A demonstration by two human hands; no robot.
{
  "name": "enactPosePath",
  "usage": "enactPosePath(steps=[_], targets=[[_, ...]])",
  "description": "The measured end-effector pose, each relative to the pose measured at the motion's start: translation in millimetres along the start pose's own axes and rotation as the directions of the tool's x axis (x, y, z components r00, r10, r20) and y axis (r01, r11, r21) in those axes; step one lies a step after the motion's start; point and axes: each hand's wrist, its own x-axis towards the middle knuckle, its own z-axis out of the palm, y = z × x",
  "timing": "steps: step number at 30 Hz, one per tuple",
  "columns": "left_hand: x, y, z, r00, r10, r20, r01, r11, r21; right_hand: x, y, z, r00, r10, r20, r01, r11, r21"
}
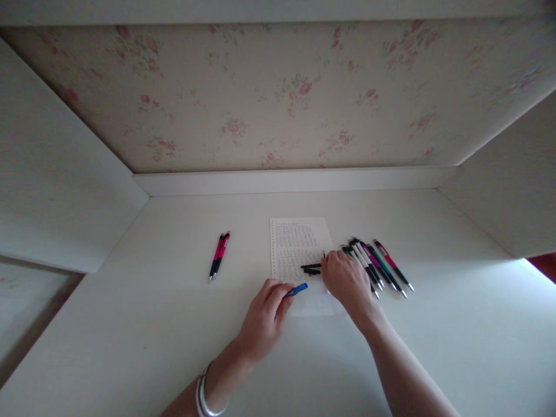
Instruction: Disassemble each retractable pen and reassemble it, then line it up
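My left hand is closed around a blue pen piece whose tip sticks out over the lower edge of a sheet of lined paper. My right hand rests on the paper's right side with its fingers curled, pinching something small and dark that I cannot name. Two short black pen parts lie on the paper just left of that hand. A row of several pens lies right of the paper, touching my right hand's knuckles.
Two red-and-black pens lie side by side on the white desk, left of the paper. A white ledge and flowered wallpaper close the back. White side panels stand left and right.
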Motion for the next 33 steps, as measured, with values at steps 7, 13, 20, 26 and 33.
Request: enactPosePath(steps=[7,13,20,26,33], targets=[[1,2,-1,1.0,-0.004,0.017,0.004,1.0,0.001,-4,-9,3,1.0,-0.002,-0.002,0.002,0.999,-0.042],[1,2,-2,1.0,-0.012,0.026,0.012,1.0,-0.012,-5,-8,3,1.0,-0.029,-0.011,0.029,0.999,-0.017],[1,1,-1,1.0,-0.005,0.012,0.005,1.0,0.016,-14,5,-8,0.997,0.001,-0.071,0.029,0.906,0.421],[0,-1,0,0.999,-0.016,0.03,0.015,1.0,0.027,-32,3,-8,0.996,-0.004,0.09,-0.089,0.088,0.992],[0,0,0,0.999,-0.013,0.036,0.011,0.999,0.043,-43,-9,0,0.967,0.253,-0.039,0.112,-0.281,0.953]])
